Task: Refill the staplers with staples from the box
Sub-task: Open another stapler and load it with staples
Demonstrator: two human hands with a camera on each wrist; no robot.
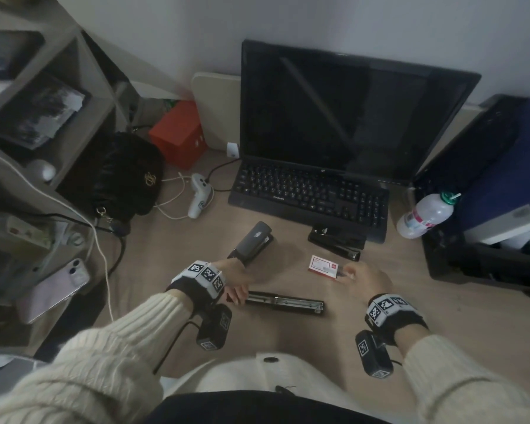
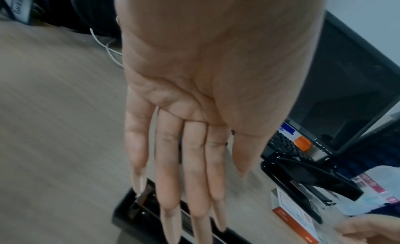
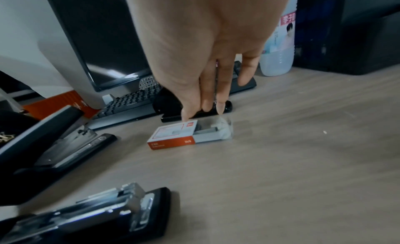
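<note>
A black stapler [image 1: 288,302] [image 3: 97,218] lies flat on the wooden desk, swung open, its chrome magazine facing up. My left hand [image 1: 236,293] [image 2: 184,205] rests with straight fingers on that stapler's left end [image 2: 129,211]. Behind it a second stapler [image 1: 253,240] [image 3: 56,145] stands with its grey cover raised. A third, closed black stapler [image 1: 337,243] [image 2: 303,179] lies by the keyboard. The red-and-white staple box [image 1: 322,267] [image 2: 290,211] [image 3: 173,136] has its drawer slid out to the right. My right hand [image 1: 344,273] [image 3: 201,114] reaches down onto it, thumb touching the sleeve, holding nothing.
A keyboard [image 1: 309,194] and dark monitor [image 1: 334,108] stand behind the staplers. A plastic bottle [image 1: 426,215] and a dark case sit at the right. At the left are a black handbag [image 1: 120,179], a white controller [image 1: 199,194], cables, a phone [image 1: 52,289] and shelves.
</note>
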